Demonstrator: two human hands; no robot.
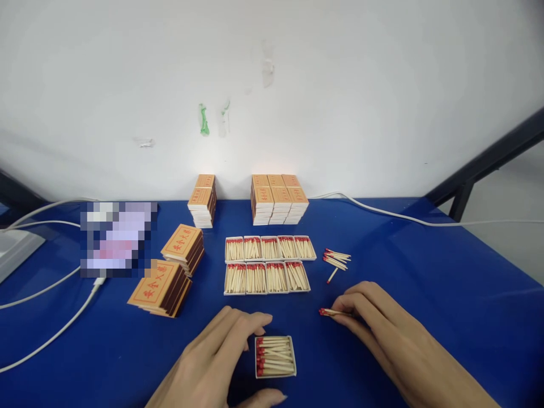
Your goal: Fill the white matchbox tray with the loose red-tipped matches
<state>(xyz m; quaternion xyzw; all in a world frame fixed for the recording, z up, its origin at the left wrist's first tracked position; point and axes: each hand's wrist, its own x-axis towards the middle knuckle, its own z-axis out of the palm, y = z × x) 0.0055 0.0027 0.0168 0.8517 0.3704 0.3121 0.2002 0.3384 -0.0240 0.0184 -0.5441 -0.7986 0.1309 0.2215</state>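
My right hand [374, 334] pinches a few matches [334, 312] between thumb and fingertips, their red heads pointing left. My left hand [221, 357] is open, thumb and fingers spread around the left side of a matchbox tray [275, 356] full of matches. Whether a fingertip touches that tray I cannot tell. Beyond my hands, several filled match trays [267, 277] stand in two rows, red heads toward the wall. Right of them lies a small loose pile of matches [336, 260], with one match [332, 275] apart in front of it.
Stacked orange matchboxes [278, 198] stand by the wall, with a narrower stack [202, 201] to their left. Closer on the left are two leaning stacks of matchbox sleeves [157, 286]. A blurred-out device [119, 238] with a white cable [63, 337] lies at the left of the blue table [425, 272].
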